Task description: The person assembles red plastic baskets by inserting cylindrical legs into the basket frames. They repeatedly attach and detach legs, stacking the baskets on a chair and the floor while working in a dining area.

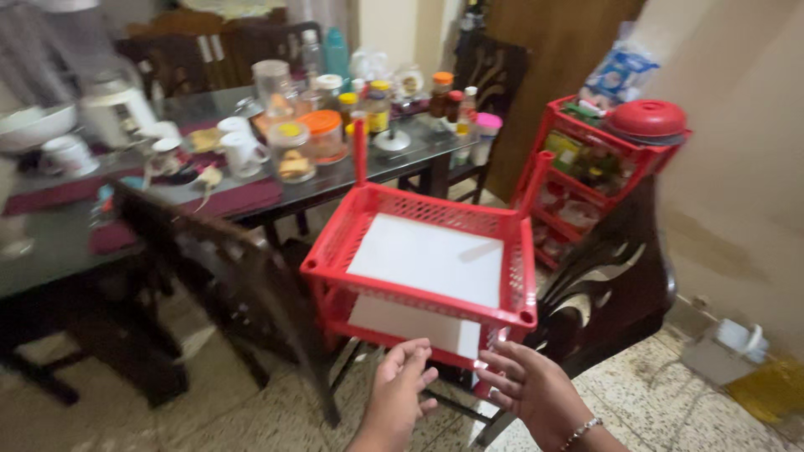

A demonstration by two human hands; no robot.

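Cluttered dining desk (50, 243) behind; two open, empty hands, left hand (400, 395) and right hand (529, 389), hover just below one red two-tier rack (423, 268) holding two white sheets (427, 258).

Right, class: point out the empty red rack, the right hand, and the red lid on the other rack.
empty red rack (416, 297), head view, front rim of top tier
right hand (536, 392), head view, back of hand
red lid (646, 118), head view, domed top

Rack (423, 259) between table (50, 243) and shelf (586, 159).
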